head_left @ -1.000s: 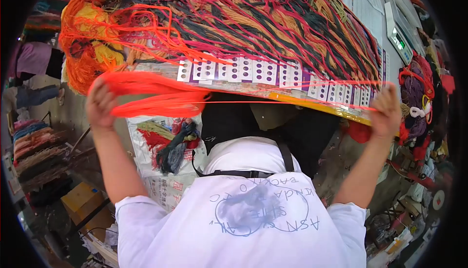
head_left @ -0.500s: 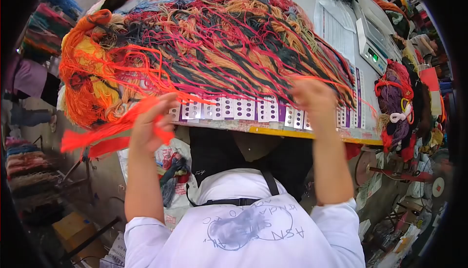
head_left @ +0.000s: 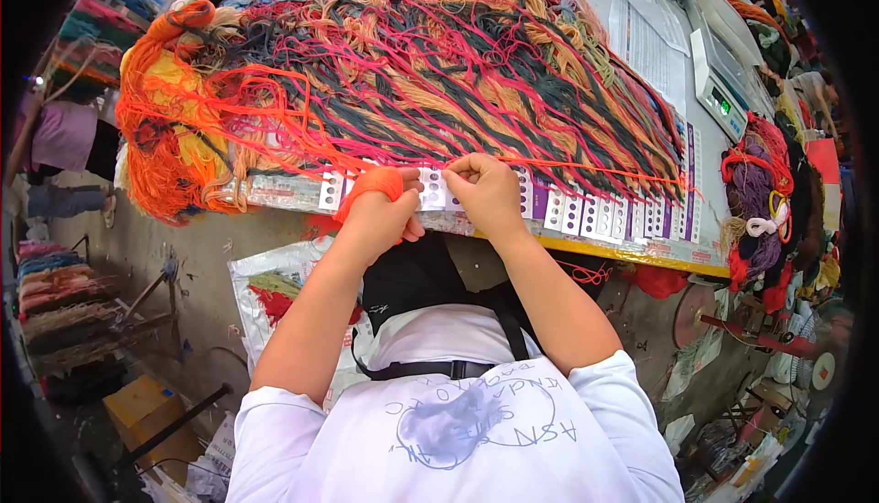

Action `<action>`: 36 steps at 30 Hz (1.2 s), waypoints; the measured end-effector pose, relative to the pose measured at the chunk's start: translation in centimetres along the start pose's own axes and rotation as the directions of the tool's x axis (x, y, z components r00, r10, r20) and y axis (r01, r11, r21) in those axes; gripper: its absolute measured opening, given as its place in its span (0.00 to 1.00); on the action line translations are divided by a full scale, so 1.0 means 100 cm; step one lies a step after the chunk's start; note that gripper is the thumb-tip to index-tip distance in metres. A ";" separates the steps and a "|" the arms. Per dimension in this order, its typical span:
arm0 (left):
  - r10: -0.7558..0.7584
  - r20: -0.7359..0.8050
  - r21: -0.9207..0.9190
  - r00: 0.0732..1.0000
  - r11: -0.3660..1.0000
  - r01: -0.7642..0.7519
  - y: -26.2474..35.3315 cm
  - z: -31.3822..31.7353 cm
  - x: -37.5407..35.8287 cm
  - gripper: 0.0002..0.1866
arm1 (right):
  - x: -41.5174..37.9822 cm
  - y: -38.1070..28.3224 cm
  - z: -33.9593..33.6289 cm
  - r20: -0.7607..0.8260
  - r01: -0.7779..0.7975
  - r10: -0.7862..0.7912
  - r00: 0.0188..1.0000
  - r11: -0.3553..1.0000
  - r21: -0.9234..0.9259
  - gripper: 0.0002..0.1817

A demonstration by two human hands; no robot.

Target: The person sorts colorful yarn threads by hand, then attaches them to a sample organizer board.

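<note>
My left hand (head_left: 374,219) is at the front edge of the table, its fingers curled round a bunch of bright orange yarn (head_left: 375,183) that loops over the hand. Close beside it, my right hand (head_left: 490,194) pinches at the top of the punched cards. An orange strand runs from its fingertips to the right along the card row. White cards with holes (head_left: 572,215) line the table edge, many threaded with pink, black, tan and orange yarn (head_left: 439,91) that spreads back over the table. The fingertips partly hide the card between my hands.
A heap of orange and yellow yarn (head_left: 169,137) lies at the table's left end. On the right stand a digital scale (head_left: 719,91) and mixed skeins (head_left: 755,192). Printed sheets (head_left: 632,54) lie behind the yarn. A plastic bag (head_left: 275,274) sits below the table.
My hands have come together at the cards, left hand moving right and right hand moving left. The orange bunch that trailed left is now gathered at my left hand.
</note>
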State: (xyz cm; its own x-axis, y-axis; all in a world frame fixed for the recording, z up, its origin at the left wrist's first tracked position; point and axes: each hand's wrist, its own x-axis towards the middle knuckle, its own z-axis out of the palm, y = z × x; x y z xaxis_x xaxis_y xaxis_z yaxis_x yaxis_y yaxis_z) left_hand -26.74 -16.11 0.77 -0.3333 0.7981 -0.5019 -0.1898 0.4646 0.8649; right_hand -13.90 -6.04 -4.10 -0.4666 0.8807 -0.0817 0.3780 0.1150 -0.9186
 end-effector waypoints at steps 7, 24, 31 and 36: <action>0.028 -0.021 0.059 0.999 0.998 -0.027 0.001 0.002 0.000 0.21 | 0.000 0.001 0.000 0.013 -0.039 0.038 0.999 0.999 0.020 0.08; -0.081 0.008 -0.059 0.997 0.995 0.081 -0.002 0.009 0.034 0.04 | -0.008 0.006 -0.004 0.044 0.178 -0.181 0.983 0.982 0.055 0.07; 0.309 -0.247 0.138 0.918 0.949 -0.283 -0.005 -0.034 0.032 0.04 | -0.009 -0.002 -0.012 0.097 0.327 -0.312 0.945 0.902 -0.281 0.06; 0.160 -0.261 -0.650 0.952 0.700 -0.296 0.006 -0.044 0.018 0.04 | -0.014 -0.012 -0.013 0.167 0.328 -0.284 0.944 0.756 -0.566 0.02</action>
State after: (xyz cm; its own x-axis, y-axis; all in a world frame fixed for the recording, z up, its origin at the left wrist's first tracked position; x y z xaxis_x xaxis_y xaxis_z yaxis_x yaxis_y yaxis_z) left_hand -31.54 -16.04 0.42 -0.5885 0.7343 -0.3383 -0.6343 -0.1599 0.7564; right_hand -12.68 -6.78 -2.38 -0.6817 0.7219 0.1189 0.5858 0.6359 -0.5024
